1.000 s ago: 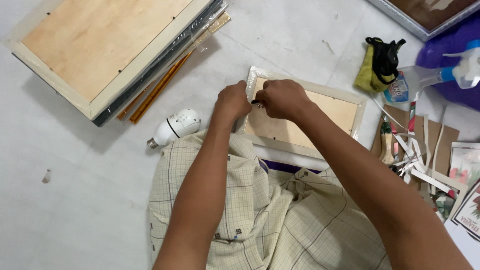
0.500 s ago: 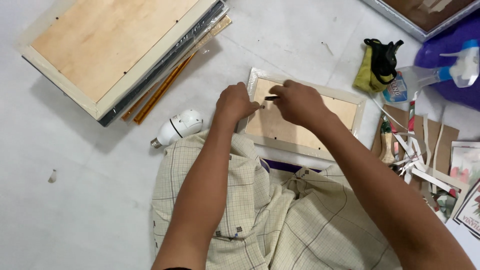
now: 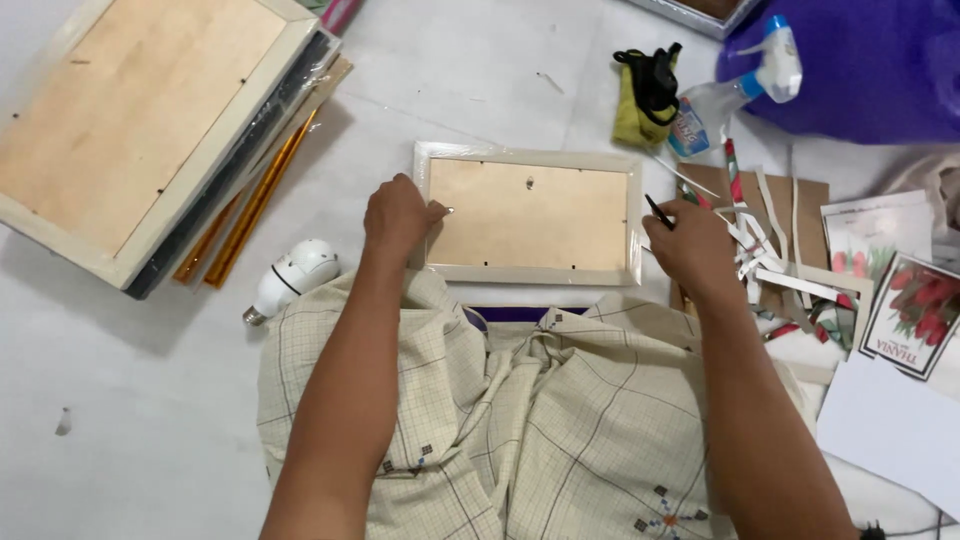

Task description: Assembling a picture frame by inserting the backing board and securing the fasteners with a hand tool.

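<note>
A small picture frame (image 3: pixel 530 215) lies face down on the white floor in front of my knees, its brown backing board up and its pale rim wrapped in clear film. My left hand (image 3: pixel 398 218) rests on the frame's left edge, fingers pinching at a small metal tab there. My right hand (image 3: pixel 690 245) sits just past the frame's right edge and holds a thin dark tool (image 3: pixel 659 212) that points up and left. A checked cream cloth (image 3: pixel 520 420) covers my lap.
A large frame (image 3: pixel 140 120) lies face down at the upper left on gold strips (image 3: pixel 250 215). A white bulb (image 3: pixel 290 278) lies beside my left knee. A spray bottle (image 3: pixel 735 90), yellow cloth (image 3: pixel 640 100), paper strips (image 3: pixel 770 250), flower cards (image 3: pixel 915 310) and purple bag (image 3: pixel 860 70) crowd the right.
Both hands were together at the small frame's upper left corner. My right hand has moved away to the frame's right side with the tool, and my left hand has slid down the left edge.
</note>
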